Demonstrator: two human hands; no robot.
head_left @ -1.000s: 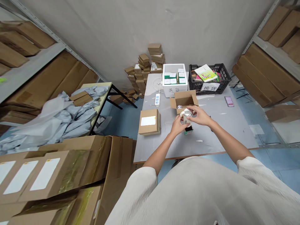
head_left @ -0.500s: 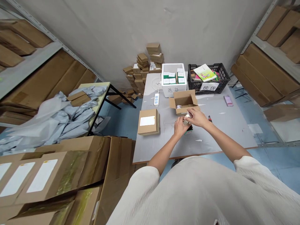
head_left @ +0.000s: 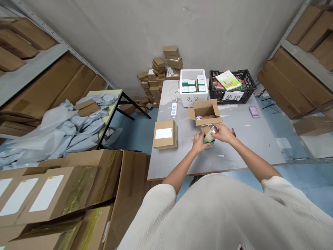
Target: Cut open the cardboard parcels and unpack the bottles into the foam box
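Note:
My right hand grips the upper end of a pale cream cylindrical container, whose top looks shiny. The container is tilted, its lower end at the mouth of a small green box. Around the left side of that box curl the fingers of my left hand, with a ring on one finger. Much of the small box is hidden by my hands. Just beyond them stands an open cardboard box with a small crumpled whitish thing inside.
A labelled cardboard box stack, a power strip, a white foam box of green-and-white boxes, a black crate and a purple item share the grey table. A red-and-black tool lies by my right wrist. Cartons crowd the left.
The cylindrical container has tilted over to the right in my right hand. My left hand has opened out around the small green box, which shows more now.

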